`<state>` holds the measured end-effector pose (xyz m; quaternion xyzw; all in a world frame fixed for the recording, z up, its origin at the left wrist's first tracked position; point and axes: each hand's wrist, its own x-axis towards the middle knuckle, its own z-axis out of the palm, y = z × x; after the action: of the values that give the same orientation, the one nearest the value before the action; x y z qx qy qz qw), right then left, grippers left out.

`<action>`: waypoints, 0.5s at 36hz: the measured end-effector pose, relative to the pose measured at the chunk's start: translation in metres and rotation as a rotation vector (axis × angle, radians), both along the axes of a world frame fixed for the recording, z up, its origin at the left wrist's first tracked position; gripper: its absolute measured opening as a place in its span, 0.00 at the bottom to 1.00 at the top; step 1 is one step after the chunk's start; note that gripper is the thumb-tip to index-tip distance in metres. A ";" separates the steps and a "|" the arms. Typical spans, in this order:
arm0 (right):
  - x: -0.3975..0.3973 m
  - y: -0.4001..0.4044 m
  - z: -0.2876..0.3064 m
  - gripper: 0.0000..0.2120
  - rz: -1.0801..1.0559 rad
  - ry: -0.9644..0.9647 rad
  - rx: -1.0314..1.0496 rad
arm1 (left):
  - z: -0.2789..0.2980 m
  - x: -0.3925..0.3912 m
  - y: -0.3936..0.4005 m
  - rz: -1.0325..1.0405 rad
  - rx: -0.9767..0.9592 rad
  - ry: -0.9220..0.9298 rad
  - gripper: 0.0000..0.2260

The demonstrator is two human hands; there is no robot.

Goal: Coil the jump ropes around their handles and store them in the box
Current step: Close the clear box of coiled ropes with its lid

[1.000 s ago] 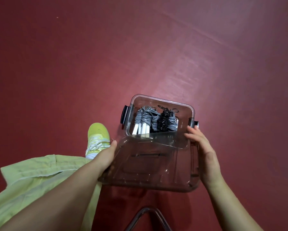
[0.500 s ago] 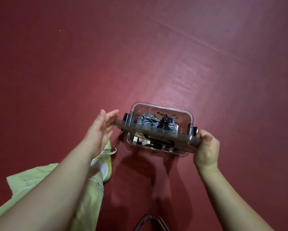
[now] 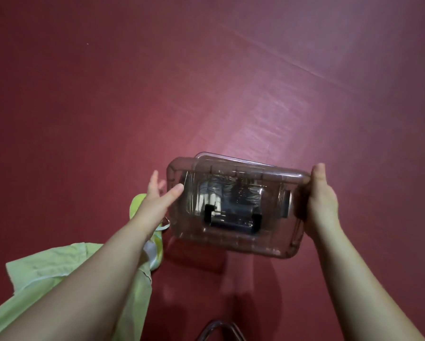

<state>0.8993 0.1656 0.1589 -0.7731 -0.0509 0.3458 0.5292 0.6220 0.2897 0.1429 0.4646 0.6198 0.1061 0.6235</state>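
Ropes (image 3: 221, 193) coiled in box (image 3: 201, 161); lid (image 3: 268, 239) over it. R hand (image 3: 321, 200) grips lid edge, L hand (image 3: 157, 193) spread open beside it. Next: seat lid, snap latches.

One clear, smoky-tinted plastic box (image 3: 231, 168) sits far on the red floor, and one matching clear plastic lid (image 3: 233, 239) with a single black carry handle (image 3: 231, 220) lies over it; through the plastic show two coiled bundles, one grey jump rope with white handles (image 3: 210, 195) on the left and one black jump rope (image 3: 243, 193) to its right. Two bare hands are counted, the left hand (image 3: 157, 200) and the right hand (image 3: 321, 200). Near left there is one lime-green shoe (image 3: 136, 205) and one pale green garment (image 3: 46, 269).
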 end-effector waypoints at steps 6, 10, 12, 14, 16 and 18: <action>0.012 -0.004 -0.058 0.28 -0.107 0.381 -0.060 | -0.031 0.019 -0.012 -0.078 -0.071 0.106 0.13; 0.010 0.000 -0.085 0.20 -0.061 0.411 -0.014 | -0.044 0.029 -0.005 0.018 0.035 0.175 0.07; 0.005 0.001 -0.091 0.11 0.031 0.250 -0.049 | -0.051 0.033 -0.001 0.089 0.039 0.190 0.07; 0.002 -0.001 -0.095 0.10 0.100 0.059 -0.146 | -0.060 0.038 0.001 0.097 0.039 0.188 0.04; 0.000 -0.004 -0.098 0.15 0.138 -0.067 -0.217 | -0.067 0.043 0.003 0.091 0.029 0.169 0.04; 0.000 -0.007 -0.101 0.16 0.136 -0.147 -0.243 | -0.070 0.048 0.006 0.080 0.037 0.157 0.05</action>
<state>0.8996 0.1581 0.0580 -0.8494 -0.0995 0.3272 0.4020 0.6702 0.2959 0.0724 0.4578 0.6827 0.1056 0.5596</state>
